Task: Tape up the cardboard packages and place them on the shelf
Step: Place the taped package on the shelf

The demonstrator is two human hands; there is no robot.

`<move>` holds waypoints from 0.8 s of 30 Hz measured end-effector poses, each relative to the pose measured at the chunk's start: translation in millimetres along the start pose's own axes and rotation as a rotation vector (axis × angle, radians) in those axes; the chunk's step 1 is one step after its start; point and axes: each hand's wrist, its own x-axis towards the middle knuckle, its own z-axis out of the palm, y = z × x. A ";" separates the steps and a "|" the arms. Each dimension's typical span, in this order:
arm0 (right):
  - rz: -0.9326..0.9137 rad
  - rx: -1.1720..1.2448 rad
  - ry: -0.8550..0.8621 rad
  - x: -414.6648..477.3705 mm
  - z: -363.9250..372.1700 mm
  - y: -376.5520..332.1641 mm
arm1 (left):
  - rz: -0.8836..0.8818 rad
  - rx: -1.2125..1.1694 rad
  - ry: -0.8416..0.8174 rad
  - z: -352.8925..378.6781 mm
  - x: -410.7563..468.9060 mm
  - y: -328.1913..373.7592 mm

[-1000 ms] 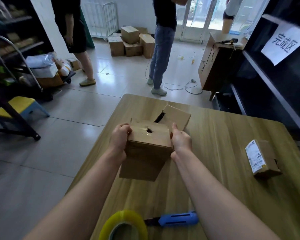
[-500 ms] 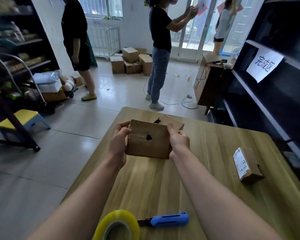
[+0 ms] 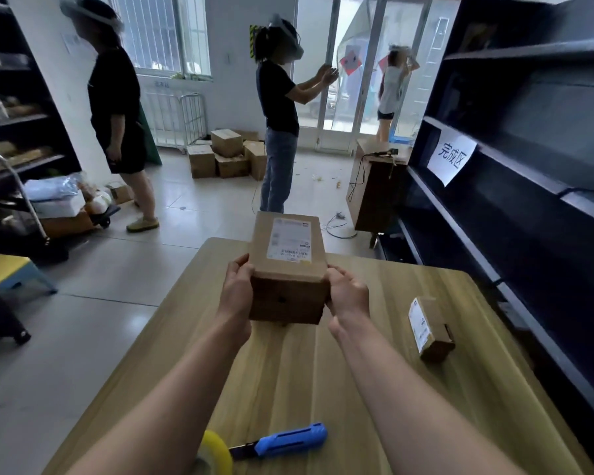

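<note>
We hold a cardboard package (image 3: 288, 265) toward the worktop's (image 3: 374, 389) far edge.
Our left hand (image 3: 237, 289) curls round its left side and our right hand (image 3: 347, 296) round its right, label (image 3: 290, 243) facing up; a smaller package (image 3: 431, 329) lies near the right edge.
</note>
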 end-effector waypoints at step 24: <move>-0.215 -0.016 0.538 -30.0 -144.7 -53.8 | 0.009 0.076 -0.601 137.4 -37.6 -41.8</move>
